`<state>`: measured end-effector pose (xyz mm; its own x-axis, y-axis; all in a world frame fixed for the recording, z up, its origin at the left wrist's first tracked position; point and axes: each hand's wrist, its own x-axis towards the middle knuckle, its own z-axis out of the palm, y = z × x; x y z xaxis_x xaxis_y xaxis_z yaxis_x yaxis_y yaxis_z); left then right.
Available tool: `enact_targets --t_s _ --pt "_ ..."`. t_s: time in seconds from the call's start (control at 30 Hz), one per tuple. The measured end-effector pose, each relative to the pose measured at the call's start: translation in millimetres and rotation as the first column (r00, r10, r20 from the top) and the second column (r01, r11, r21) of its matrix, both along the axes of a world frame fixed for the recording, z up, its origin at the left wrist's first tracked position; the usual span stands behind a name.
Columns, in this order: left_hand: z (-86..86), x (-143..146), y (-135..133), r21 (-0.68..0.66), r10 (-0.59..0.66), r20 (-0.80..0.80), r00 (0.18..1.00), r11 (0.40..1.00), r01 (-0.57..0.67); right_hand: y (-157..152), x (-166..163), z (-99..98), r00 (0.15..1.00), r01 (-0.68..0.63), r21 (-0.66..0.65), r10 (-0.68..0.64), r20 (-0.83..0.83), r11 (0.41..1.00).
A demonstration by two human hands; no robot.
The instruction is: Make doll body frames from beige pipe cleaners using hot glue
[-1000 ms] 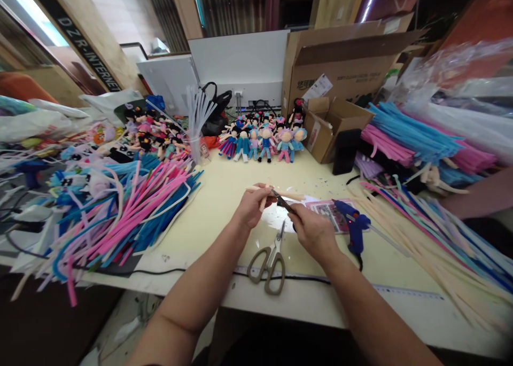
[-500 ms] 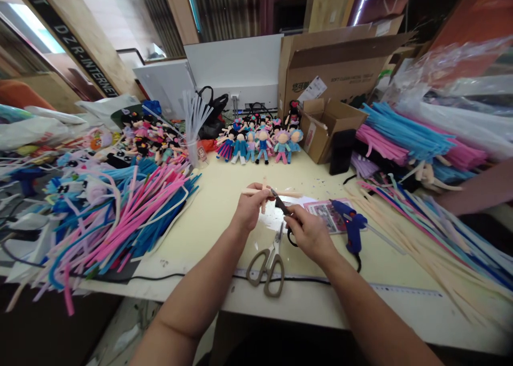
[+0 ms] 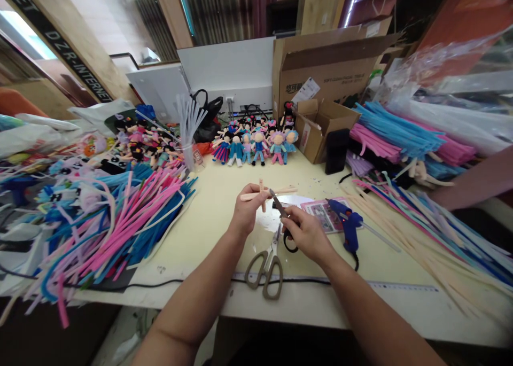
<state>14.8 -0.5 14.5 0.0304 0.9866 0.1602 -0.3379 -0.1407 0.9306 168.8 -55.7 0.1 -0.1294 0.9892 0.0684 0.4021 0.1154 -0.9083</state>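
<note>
Working over the middle of the pale yellow table (image 3: 192,243). Closing the right hand (image 3: 308,231) and the left hand (image 3: 245,211) near each other, well short of the far edge. Showing just below, on the near side, grey-handled scissors (image 3: 272,264) with tips pointing far. Gripping in the right hand black-handled scissors (image 3: 278,202), slanting far and left, ending close beside the left fingertips. Pinching in those fingertips cream strips (image 3: 247,197), crossing at the grip and sticking out left, right, far and near.
</note>
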Motion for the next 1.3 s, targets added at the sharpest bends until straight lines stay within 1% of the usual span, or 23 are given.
enact_targets --t_s 0.33,0.53,0.63,0.73,0.77,0.8,0.83,0.87,0.93,0.97,1.0,1.07,1.13,1.2,1.3 --pt "1.6 1.2 -1.5 0.025 0.028 -0.080 0.996 0.999 -0.026 0.3 1.8 13.7 0.971 -0.055 -0.174 0.012 -0.238 0.983" --pt "3.6 -1.7 -2.5 0.053 0.090 -0.253 0.963 0.995 -0.079 3.0 8.1 17.0 0.896 -0.193 -0.294 0.045 -0.443 0.936" --pt "4.5 -3.4 -2.3 0.084 0.130 -0.337 0.933 0.991 -0.108 5.8 14.6 15.4 0.825 -0.260 -0.297 0.051 -0.562 0.919" --pt "2.9 -3.7 -1.4 0.089 0.144 -0.398 0.906 0.989 -0.118 8.8 21.8 15.4 0.738 -0.310 -0.255 0.063 -0.672 0.916" --pt "1.6 -3.5 -0.9 0.081 0.143 -0.412 0.900 0.989 -0.120 9.5 23.6 15.6 0.727 -0.309 -0.240 0.065 -0.684 0.920" --pt "0.2 -3.4 -0.3 0.070 0.139 -0.419 0.897 0.990 -0.121 10.1 24.8 15.7 0.737 -0.293 -0.224 0.070 -0.673 0.930" --pt "-1.2 -3.3 0.4 0.056 0.135 -0.417 0.899 0.991 -0.122 10.3 25.2 15.4 0.770 -0.257 -0.206 0.070 -0.635 0.944" --pt "-2.4 -3.3 1.1 0.043 0.128 -0.405 0.905 0.992 -0.121 10.1 24.7 14.8 0.821 -0.205 -0.184 0.067 -0.567 0.961" --pt "-4.2 -3.7 2.5 0.019 0.115 -0.365 0.924 0.993 -0.116 8.8 21.3 12.3 0.936 -0.076 -0.097 0.038 -0.350 0.992" --pt "-4.6 -4.0 3.1 0.008 0.108 -0.340 0.934 0.994 -0.112 7.7 18.7 10.6 0.975 -0.019 -0.034 0.011 -0.220 0.999" --pt "-4.7 -4.3 3.7 -0.004 0.102 -0.314 0.944 0.994 -0.108 6.5 15.7 8.8 0.995 0.021 0.034 -0.018 -0.096 0.999" --pt "-4.6 -4.5 4.8 -0.034 0.092 -0.267 0.959 0.994 -0.105 3.7 9.9 5.6 0.993 0.041 0.142 -0.056 0.103 0.989" --pt "-4.7 -4.2 5.8 -0.072 0.088 -0.223 0.971 0.992 -0.107 1.4 5.2 3.4 0.968 0.019 0.190 -0.066 0.242 0.982" --pt "-5.3 -3.5 6.8 -0.116 0.085 -0.176 0.981 0.988 -0.106 0.0 2.1 1.9 0.938 -0.001 0.201 -0.069 0.341 0.980" --pt "-6.8 -3.0 8.2 -0.194 0.072 -0.083 0.994 0.977 -0.087 -0.3 -0.7 -0.9 0.899 -0.010 0.211 -0.084 0.430 0.977"
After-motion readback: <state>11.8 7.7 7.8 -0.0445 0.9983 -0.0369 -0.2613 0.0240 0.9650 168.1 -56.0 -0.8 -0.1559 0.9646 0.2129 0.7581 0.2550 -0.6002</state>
